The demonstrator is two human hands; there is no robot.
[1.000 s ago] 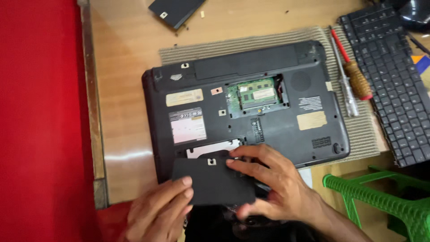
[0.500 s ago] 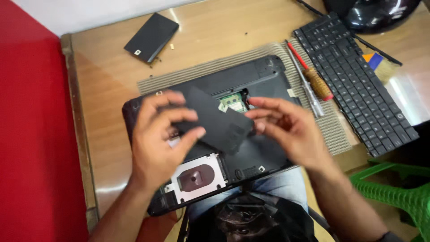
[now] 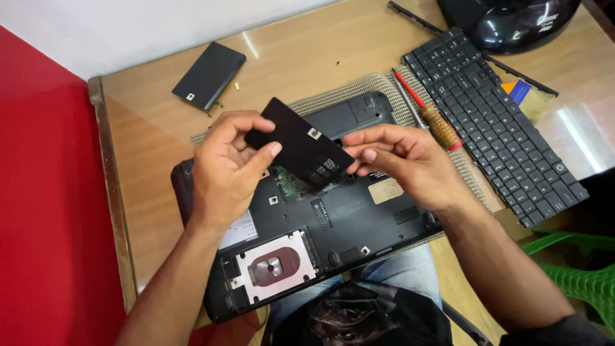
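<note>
A black laptop (image 3: 346, 218) lies upside down on a woven mat on the wooden table. Its drive bay is uncovered, showing a silver hard drive (image 3: 272, 264) at the near left. Above the laptop I hold a flat black cover panel (image 3: 300, 143), tilted. My left hand (image 3: 227, 170) grips the panel's left end, thumb on top. My right hand (image 3: 407, 163) pinches its right end with the fingertips. Green circuit parts show in an open bay under the panel.
A second black cover (image 3: 209, 75) lies at the table's far left. A red-handled screwdriver (image 3: 428, 110) rests on the mat (image 3: 384, 83) beside a detached black keyboard (image 3: 500, 122). A glossy black object (image 3: 506, 22) sits at the far right; a green plastic chair (image 3: 580, 269) stands lower right.
The black panel came off the drive bay and was lifted above the laptop; both hands now hold it by its ends. The hard drive is exposed. The view shifted.
</note>
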